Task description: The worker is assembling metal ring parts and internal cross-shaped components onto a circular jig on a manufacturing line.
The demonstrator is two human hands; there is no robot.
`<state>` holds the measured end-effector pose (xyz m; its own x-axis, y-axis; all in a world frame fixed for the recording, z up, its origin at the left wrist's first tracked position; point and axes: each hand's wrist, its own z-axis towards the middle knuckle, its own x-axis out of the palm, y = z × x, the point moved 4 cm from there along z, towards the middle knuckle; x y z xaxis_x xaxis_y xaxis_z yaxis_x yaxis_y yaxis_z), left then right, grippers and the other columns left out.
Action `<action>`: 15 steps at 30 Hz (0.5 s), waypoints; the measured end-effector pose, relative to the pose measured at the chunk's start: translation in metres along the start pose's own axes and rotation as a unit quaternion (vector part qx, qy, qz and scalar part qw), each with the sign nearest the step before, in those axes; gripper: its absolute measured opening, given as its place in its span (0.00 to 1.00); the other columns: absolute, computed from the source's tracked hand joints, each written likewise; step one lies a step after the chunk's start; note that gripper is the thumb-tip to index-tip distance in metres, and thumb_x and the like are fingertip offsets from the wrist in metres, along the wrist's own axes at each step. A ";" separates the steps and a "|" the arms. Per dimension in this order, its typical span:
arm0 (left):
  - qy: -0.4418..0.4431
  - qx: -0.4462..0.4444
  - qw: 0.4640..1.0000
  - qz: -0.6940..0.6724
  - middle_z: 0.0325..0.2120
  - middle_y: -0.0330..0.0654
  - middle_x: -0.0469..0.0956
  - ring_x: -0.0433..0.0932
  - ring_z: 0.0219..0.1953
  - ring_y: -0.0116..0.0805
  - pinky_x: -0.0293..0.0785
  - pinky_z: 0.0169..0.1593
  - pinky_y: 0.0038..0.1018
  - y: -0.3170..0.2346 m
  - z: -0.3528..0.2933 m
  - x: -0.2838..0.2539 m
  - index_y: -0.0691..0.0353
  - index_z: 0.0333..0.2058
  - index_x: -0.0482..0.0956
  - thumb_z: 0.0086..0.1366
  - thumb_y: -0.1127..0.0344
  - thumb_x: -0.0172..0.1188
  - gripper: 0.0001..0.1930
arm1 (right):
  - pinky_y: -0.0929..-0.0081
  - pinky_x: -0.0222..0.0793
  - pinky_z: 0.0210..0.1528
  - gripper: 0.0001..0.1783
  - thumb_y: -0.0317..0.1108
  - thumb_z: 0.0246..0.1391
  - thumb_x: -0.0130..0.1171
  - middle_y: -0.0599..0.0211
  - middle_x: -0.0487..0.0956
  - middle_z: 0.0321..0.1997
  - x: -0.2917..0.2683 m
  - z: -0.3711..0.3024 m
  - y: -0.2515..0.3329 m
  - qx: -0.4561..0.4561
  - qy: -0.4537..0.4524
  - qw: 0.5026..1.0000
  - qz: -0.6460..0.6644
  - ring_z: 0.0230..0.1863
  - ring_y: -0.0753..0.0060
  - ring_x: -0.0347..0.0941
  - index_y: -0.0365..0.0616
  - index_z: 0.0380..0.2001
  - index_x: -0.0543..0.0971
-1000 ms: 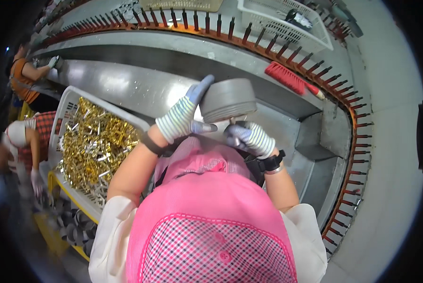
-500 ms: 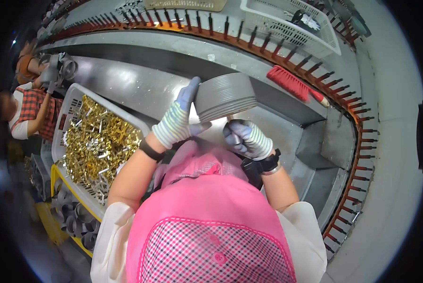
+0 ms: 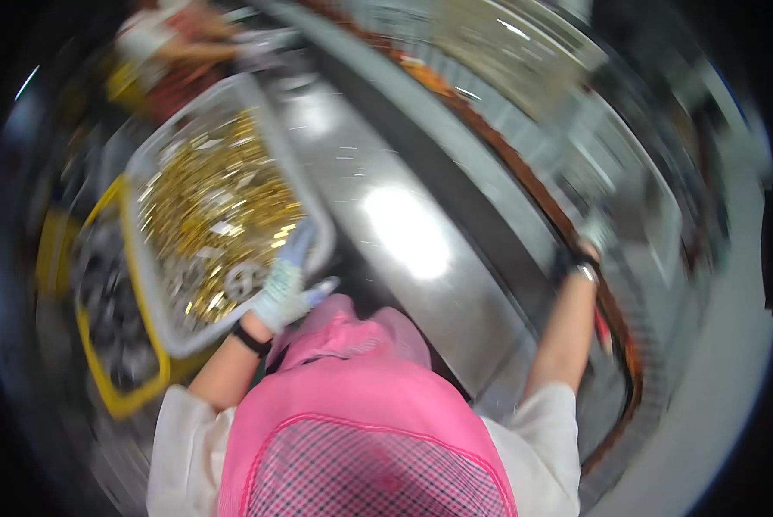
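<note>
My left hand (image 3: pixel 290 283), in a pale striped glove with grey-blue fingertips, has its fingers stretched out and apart. It is at the near right rim of a white basket (image 3: pixel 319 185) filled with gold and silver metal pieces (image 3: pixel 218 202); whether it touches the rim I cannot tell. My right arm reaches out far to the right, across the brown rail (image 3: pixel 533 185). There my right hand (image 3: pixel 595 231) is smeared by motion. Beside it is a blurred grey shape (image 3: pixel 643 211), and I cannot tell whether the hand grips it.
A metal worktop (image 3: pixel 352 155) runs diagonally through the middle. Below the basket's left side stands a yellow-rimmed crate (image 3: pixel 158 383) of grey rings. Another person (image 3: pixel 184 52) works at the far left. A beige tray (image 3: pixel 507 56) lies beyond the rail, and a red brush (image 3: pixel 603 332) is near it.
The view has swung round and blurred. My left hand has left the grey ribbed band and moved beside the basket. My right hand has gone from beneath the band far out to the right.
</note>
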<state>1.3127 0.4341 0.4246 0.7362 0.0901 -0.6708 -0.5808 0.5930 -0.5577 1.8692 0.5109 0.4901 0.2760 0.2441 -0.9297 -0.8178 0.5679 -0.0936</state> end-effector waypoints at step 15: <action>-0.274 -0.450 0.841 0.119 0.59 0.57 0.60 0.61 0.61 0.56 0.59 0.64 0.42 0.118 -0.271 -0.203 0.59 0.62 0.58 0.56 0.61 0.61 0.36 | 0.66 0.72 0.46 0.18 0.31 0.53 0.53 0.52 0.78 0.48 0.048 0.014 0.037 0.108 -0.005 0.994 -0.025 0.47 0.57 0.75 0.44 0.48 0.76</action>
<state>1.0009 0.2688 0.3624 0.4677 0.6226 -0.6274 -0.5808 -0.3186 -0.7491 1.8594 0.5543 0.4473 0.3195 0.2177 -0.9222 -0.6749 0.7355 -0.0601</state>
